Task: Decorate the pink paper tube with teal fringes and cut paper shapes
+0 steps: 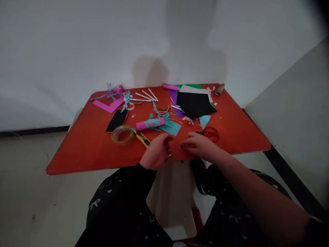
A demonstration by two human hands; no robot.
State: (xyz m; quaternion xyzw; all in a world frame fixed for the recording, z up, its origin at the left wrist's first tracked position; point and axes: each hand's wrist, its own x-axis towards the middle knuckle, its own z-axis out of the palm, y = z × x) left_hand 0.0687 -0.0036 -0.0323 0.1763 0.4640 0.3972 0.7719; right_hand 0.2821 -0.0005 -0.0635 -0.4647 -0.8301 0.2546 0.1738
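Observation:
My left hand [158,149] is at the table's near edge, its fingers curled inward; what they hold, if anything, is hidden. Facing it from the right, my right hand [197,144] has its fingers pinched together, with a tiny dark spot at the tips that I cannot make out. Red-handled scissors [212,133] lie just beyond the right hand, partly covered by it. A yellow box cutter [142,137] lies beside the left hand, next to a roll of tape [122,134]. Farther back is a pink paper tube [144,125] with blue scalloped paper and a blue fringe at one end.
A black phone [117,120] lies left on the red table [79,144]. White sticks [144,95], paper scraps and shredded pink and blue paper [117,92] are spread behind. Black paper [195,104] covers other coloured sheets. A brown cardboard tube [220,90] is at the back right corner.

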